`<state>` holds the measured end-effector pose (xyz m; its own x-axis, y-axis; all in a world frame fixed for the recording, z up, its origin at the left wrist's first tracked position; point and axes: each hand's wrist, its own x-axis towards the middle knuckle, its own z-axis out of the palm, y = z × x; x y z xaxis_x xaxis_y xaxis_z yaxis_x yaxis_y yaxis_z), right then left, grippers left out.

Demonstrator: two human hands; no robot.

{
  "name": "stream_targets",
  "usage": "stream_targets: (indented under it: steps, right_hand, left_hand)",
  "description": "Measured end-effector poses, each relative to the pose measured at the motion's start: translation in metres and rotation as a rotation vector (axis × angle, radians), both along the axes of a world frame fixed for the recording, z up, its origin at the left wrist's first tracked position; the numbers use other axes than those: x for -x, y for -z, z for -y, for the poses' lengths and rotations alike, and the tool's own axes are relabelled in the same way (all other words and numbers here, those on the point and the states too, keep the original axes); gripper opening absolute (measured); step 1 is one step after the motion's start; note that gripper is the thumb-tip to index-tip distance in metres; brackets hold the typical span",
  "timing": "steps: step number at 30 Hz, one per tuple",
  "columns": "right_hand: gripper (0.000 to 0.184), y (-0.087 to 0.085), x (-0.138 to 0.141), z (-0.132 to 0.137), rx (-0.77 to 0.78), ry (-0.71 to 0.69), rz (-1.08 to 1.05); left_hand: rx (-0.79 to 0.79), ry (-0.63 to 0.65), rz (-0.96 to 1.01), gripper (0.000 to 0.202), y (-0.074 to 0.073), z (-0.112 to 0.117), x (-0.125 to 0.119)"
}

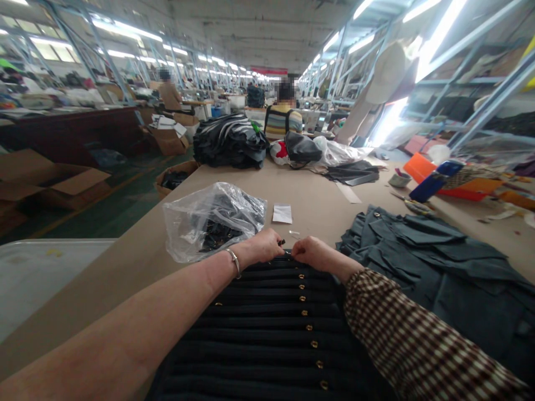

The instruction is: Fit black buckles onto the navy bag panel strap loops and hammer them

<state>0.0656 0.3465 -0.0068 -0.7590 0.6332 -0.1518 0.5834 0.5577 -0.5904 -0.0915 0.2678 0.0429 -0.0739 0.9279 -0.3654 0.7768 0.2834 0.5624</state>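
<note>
My left hand [264,245] is closed in a pinch around a small dark piece [281,242], too small to name, at the far edge of a layered row of black fabric pieces [267,323]. Close beside it, my right hand [312,253] pinches the far edge of the same fabric. Small gold-coloured metal fittings [308,327] run in a line down the overlapping layers. Just beyond my left forearm lies a clear plastic bag [184,223] with many small black pieces inside. A small white paper [282,214] rests past my hands.
Dark green-grey fabric [438,267] is heaped on the right of the table [167,250]. Farther back are a pile of dark cut pieces [229,142], an orange tray [468,189], scissors [413,205] and a small cup [399,178]. A person [284,114] sits beyond the table; cardboard boxes [54,178] stand left.
</note>
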Motion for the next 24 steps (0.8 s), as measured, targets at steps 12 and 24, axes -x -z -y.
stream_targets:
  steps: [12,24]
  right_hand:
    - [0.017,0.005,0.007,0.004,-0.089,0.014,0.120]
    - [0.019,0.003,0.015,0.000,-0.050,0.034,0.233]
  left_hand:
    - [0.028,0.037,-0.081,0.007,-0.001,0.003,-0.002]
    - [0.147,0.046,-0.165,0.019,0.001,-0.002,-0.004]
